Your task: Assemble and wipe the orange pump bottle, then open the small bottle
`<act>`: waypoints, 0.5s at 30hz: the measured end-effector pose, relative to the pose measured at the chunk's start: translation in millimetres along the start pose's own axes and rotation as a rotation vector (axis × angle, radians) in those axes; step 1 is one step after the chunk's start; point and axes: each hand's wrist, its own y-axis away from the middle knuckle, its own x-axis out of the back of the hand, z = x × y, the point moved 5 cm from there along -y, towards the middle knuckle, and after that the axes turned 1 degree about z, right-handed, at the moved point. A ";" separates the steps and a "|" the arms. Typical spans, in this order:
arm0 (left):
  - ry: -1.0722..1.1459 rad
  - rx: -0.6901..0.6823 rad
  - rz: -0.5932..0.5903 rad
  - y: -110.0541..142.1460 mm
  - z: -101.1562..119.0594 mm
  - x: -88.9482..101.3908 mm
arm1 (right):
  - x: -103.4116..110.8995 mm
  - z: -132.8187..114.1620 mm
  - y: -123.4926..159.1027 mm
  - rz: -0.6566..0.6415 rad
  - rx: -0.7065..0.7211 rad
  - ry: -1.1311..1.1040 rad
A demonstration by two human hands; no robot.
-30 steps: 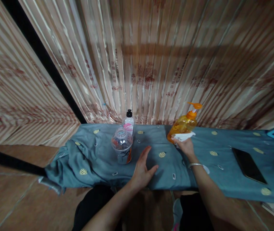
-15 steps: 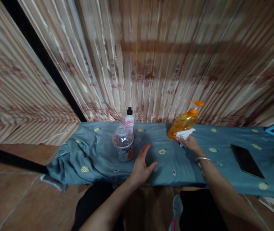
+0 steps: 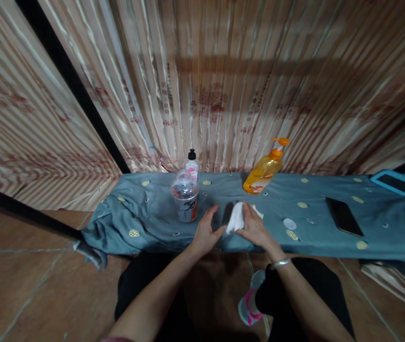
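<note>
My right hand grips a crumpled white tissue above the near edge of the blue-grey patterned cloth. My left hand is just to its left, fingers apart, thumb almost touching the tissue. The orange pump bottle stands alone at the back of the cloth. A clear plastic cup with a dome lid stands left of my left hand, with a small white bottle with a black cap behind it.
A small white round disc lies on the cloth right of my hands. Further right lie a black phone and a blue-framed tablet. Striped curtains hang behind. The cloth bunches at the left end.
My right hand left the orange pump bottle and came back toward me with the tissue, meeting my left hand at the near edge. The bottle now stands free. The camera view tilted slightly.
</note>
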 end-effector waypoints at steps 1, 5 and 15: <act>0.000 -0.004 0.003 2.6 -0.2 0.8 | -10.1 -14.3 8.1 -0.027 0.024 -0.006; -0.004 -0.006 0.001 12.3 -0.7 5.9 | -26.9 -43.4 35.0 -0.050 0.080 -0.009; 0.026 0.038 -0.020 18.4 2.5 19.0 | -42.9 -57.9 21.7 0.117 0.154 0.021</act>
